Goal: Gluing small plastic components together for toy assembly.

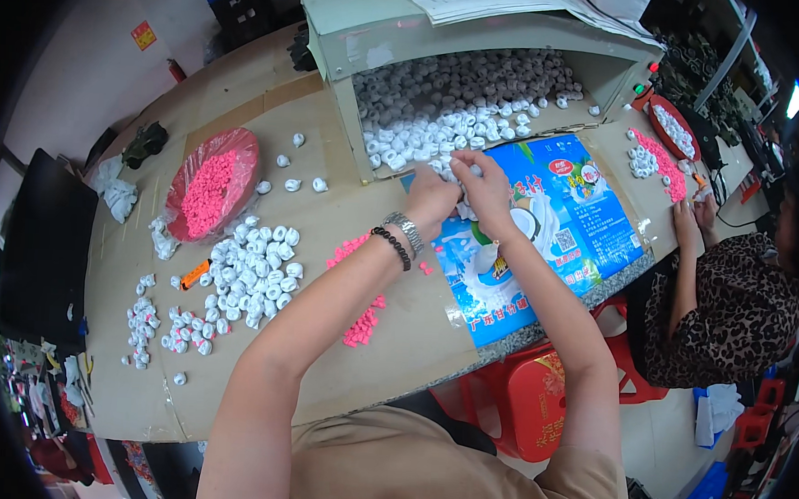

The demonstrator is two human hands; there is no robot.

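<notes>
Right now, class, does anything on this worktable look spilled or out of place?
A few pink pieces lie loose by the left edge of the blue printed sheet, apart from the larger pink pile, so they look like strays.

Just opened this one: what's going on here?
A person's left hand and right hand meet over a blue printed sheet, with small white pieces between them; the exact grip is hidden. Just beyond, a grey-green box holds many more white pieces. To the left, a red dish holds pink bits, beside a loose white pile. At the right, another person sits with both hands at the table edge.
</notes>
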